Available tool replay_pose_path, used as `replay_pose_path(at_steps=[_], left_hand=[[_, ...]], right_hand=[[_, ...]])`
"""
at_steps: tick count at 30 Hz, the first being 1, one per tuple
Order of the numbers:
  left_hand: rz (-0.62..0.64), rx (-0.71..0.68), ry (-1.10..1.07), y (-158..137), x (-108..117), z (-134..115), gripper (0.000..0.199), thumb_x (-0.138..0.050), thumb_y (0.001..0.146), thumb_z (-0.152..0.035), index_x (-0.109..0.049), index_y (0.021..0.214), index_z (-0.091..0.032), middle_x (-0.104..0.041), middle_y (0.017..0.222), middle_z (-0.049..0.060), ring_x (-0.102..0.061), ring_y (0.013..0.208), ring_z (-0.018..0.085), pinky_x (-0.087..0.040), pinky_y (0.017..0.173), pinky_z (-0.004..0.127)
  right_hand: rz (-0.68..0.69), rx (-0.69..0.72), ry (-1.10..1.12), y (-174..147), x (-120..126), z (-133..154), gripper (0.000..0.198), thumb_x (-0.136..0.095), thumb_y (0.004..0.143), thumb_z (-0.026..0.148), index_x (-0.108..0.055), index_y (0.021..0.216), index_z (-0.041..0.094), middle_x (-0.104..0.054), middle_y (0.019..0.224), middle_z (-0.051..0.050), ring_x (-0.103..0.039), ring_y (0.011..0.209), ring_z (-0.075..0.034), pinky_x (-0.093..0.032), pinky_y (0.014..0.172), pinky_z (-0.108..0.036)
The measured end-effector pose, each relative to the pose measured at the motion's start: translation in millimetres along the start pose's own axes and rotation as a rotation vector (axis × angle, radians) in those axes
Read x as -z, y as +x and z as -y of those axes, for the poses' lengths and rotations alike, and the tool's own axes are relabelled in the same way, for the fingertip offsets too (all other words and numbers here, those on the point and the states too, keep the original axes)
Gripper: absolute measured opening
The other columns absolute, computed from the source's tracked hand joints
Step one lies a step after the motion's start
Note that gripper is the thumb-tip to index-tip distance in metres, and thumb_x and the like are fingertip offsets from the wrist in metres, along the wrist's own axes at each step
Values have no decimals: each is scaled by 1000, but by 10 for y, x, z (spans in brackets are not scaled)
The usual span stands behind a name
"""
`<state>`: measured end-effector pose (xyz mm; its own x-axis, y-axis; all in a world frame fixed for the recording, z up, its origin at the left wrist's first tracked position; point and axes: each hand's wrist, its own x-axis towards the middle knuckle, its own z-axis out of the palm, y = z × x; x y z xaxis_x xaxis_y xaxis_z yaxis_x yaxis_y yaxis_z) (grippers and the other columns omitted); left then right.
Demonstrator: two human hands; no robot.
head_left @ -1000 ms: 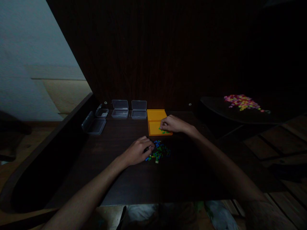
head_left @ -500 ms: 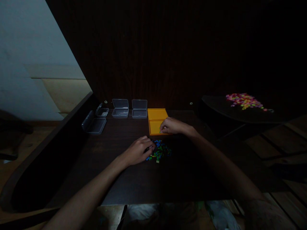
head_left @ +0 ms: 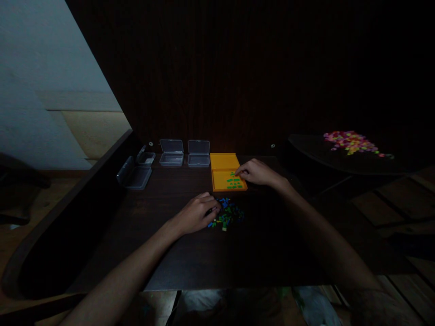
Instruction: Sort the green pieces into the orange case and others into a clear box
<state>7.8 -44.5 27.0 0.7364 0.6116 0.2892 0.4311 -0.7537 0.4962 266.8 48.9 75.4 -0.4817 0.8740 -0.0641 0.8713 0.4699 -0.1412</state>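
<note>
My right hand [head_left: 254, 172] is over the right side of an open yellow case [head_left: 215, 181]. Its thumb and fingers are pinched together at the fingertips; what they hold, if anything, is too small to make out. Small green toy bricks [head_left: 234, 180] lie in short rows inside the case, just below those fingertips. My left hand [head_left: 199, 212] rests on the table with loosely bent fingers, thumb apart from them, at the left edge of a loose pile of small blue, green and yellow bricks [head_left: 228, 213]. Nothing shows in its grasp.
Two clear plastic boxes [head_left: 171, 158] [head_left: 199, 159] stand with lids up left of the case. Two more clear boxes [head_left: 137, 177] [head_left: 147, 158] sit farther left by the dark side panel. On a dark stool [head_left: 306, 149] at right lies a colourful heap of small pieces [head_left: 353, 142].
My right hand has moved up and to the right within the case, uncovering the green bricks there. My left hand has stayed beside the pile.
</note>
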Motion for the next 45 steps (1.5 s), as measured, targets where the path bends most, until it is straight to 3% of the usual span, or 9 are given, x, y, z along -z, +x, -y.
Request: replay_pose_path(at_steps=[9,23,35,45], left_hand=[[-28,-5,53,-7,31,-17,21,-44,97,-20,-62,109,-17,-62,111,9,-54,104,21,-46,95,38],[-27,-32,66,-4,26,-13,21,-46,97,-20,-66,100,-17,-63,105,9,-56,98,21,-49,91,37],[-10,-33,93,-12,18,-14,20,-46,97,-19,-65,97,-17,-62,104,9,-55,96,20,-48,88,36],[-10,-42,106,-6,26,-23,20,-45,96,-19,-65,96,-17,-62,103,9,-55,96,20,-49,87,36]], right_hand=[[46,-92,-77,27,-131,-16,39,-52,88,21,-70,122,27,-73,116,-5,-69,97,-22,-50,83,-30],[57,-164,-111,36,-125,-18,38,-52,88,27,-71,120,25,-73,112,-9,-68,98,-26,-50,81,-33],[42,-83,-75,75,-144,3,42,-50,88,25,-66,127,24,-71,118,-9,-67,103,-25,-50,86,-34],[60,-55,-84,70,-162,-38,38,-49,89,24,-69,121,23,-73,116,-7,-67,103,-23,-49,85,-29]])
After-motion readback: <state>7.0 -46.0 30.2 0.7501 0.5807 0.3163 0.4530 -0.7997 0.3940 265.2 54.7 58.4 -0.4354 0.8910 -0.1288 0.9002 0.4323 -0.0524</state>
